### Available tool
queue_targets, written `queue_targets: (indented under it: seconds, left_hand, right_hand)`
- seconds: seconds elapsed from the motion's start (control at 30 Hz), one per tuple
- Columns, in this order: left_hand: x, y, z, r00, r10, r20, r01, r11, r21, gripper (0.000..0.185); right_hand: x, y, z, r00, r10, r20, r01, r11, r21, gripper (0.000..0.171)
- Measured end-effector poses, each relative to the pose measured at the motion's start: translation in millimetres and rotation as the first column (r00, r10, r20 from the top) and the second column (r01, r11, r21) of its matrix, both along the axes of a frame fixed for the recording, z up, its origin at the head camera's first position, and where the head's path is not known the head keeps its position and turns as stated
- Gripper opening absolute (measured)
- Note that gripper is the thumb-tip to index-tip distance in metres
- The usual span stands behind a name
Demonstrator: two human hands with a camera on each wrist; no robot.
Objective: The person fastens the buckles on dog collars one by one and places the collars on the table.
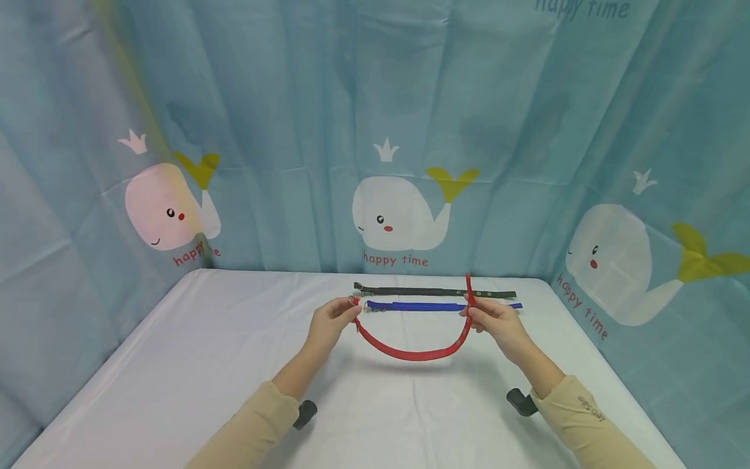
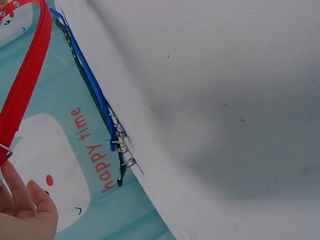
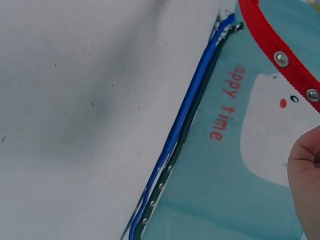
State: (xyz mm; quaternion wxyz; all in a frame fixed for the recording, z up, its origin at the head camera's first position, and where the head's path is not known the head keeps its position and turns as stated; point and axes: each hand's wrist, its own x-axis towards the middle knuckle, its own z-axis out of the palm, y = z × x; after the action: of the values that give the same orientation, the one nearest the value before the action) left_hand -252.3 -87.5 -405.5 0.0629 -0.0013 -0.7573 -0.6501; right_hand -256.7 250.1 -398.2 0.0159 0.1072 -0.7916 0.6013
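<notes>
A red pet collar (image 1: pixel 417 355) sags in a U above the table between both hands. My left hand (image 1: pixel 329 320) pinches its buckle end, and my right hand (image 1: pixel 498 322) pinches the holed end, whose tip sticks up past the fingers. Metal eyelets show along the red collar (image 3: pixel 295 75) in the right wrist view. Behind it, a blue collar (image 1: pixel 422 307) and a black collar (image 1: pixel 410 291) lie stretched out side by side on the table, buckles to the left. Part of the blue one is hidden by the right hand and the red collar.
The white-covered table (image 1: pixel 176 365) ends at a light blue curtain (image 1: pixel 281 130) printed with whales, which rises at the back and both sides. Dark camera mounts (image 1: pixel 521 402) stick out by the wrists.
</notes>
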Motion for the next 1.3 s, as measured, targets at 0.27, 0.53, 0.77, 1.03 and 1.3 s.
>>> queue_targets:
  seconds: [0.27,0.53,0.77,1.03,1.3]
  left_hand:
    - [2.2,-3,-0.2,1.000,0.003,0.001,-0.003,1.000,-0.030,0.029]
    - [9.0,-4,2.6,1.000,-0.014,-0.012,0.013,0.999,-0.046,0.028]
    - [15.5,-5,8.0,1.000,-0.023,-0.020,0.022,0.999,-0.026,0.031]
    - [19.4,-8,11.4,0.999,-0.022,-0.024,0.021,0.999,-0.029,0.028]
    - [24.2,-6,13.3,0.998,-0.044,-0.045,0.043,0.999,-0.013,0.030]
  right_hand:
    - [5.6,-10,5.4,1.000,-0.015,-0.016,0.017,0.997,0.072,0.044]
    - [11.9,-23,9.0,0.999,0.001,-0.039,0.003,0.994,0.110,0.038]
    - [15.0,-32,11.9,0.998,-0.010,-0.059,0.018,0.990,0.140,0.036]
    - [15.9,-43,9.3,0.965,0.036,-0.261,0.016,0.981,0.193,0.023]
    - [22.0,-53,11.7,0.943,0.043,-0.330,0.017,0.984,0.177,0.019]
